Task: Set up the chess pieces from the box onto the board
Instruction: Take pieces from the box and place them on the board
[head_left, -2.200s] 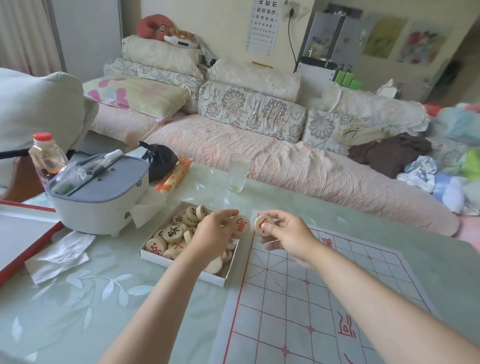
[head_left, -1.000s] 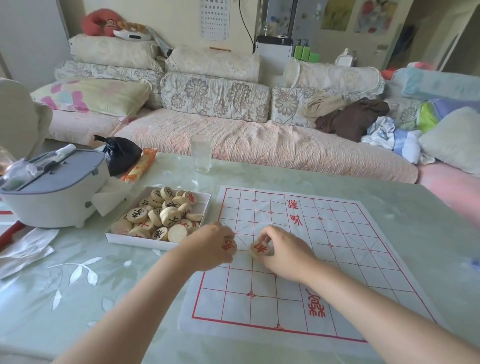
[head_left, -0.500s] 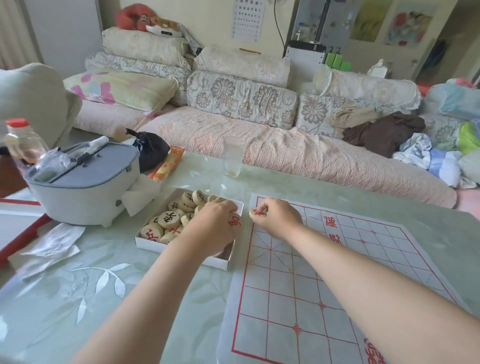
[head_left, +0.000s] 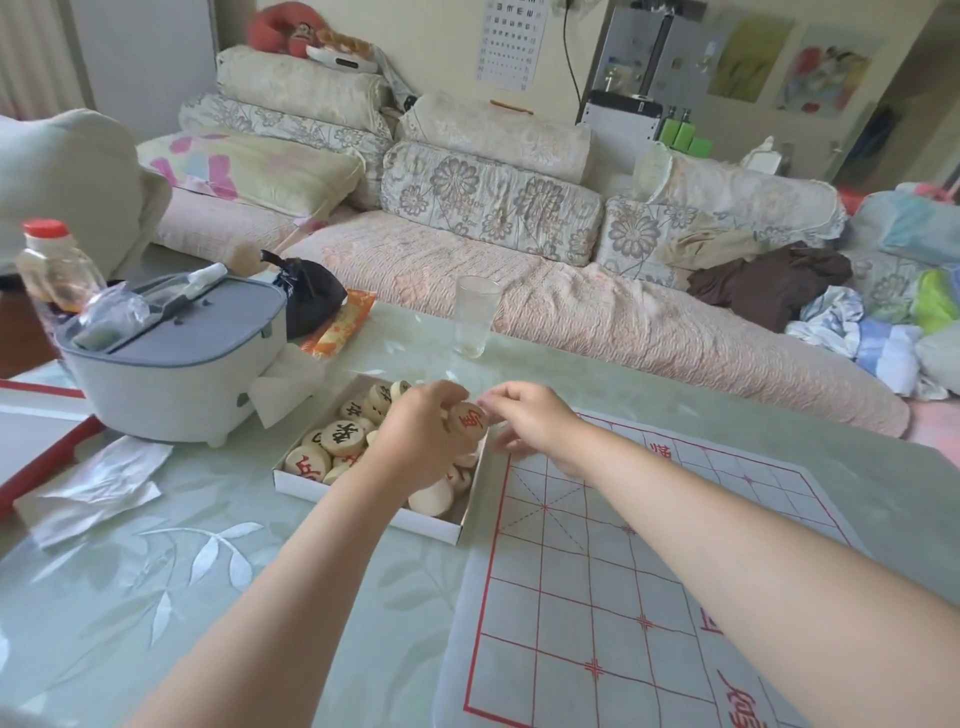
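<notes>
A white paper chess board (head_left: 597, 571) with red grid lines lies on the glass table at the right. To its left stands a shallow white box (head_left: 363, 512) holding several round wooden pieces (head_left: 343, 436) with black or red characters. My left hand (head_left: 415, 447) hovers over the box and pinches one red-marked piece (head_left: 467, 420) between its fingertips. My right hand (head_left: 535, 426) is at the board's far left corner, fingers spread toward that piece, with nothing visible in it. I see no pieces on the visible part of the board.
A grey-lidded white appliance (head_left: 171, 364) stands left of the box, with a bottle (head_left: 52, 265) behind it. A black bag (head_left: 311, 296), an orange packet (head_left: 343, 322) and a glass (head_left: 475, 317) sit beyond the box. Crumpled paper (head_left: 98, 483) lies at the left. A sofa runs behind the table.
My left hand has lifted slightly over the box, its red piece now facing me. My right hand has spread its fingers at the board's corner; the piece it held is out of sight.
</notes>
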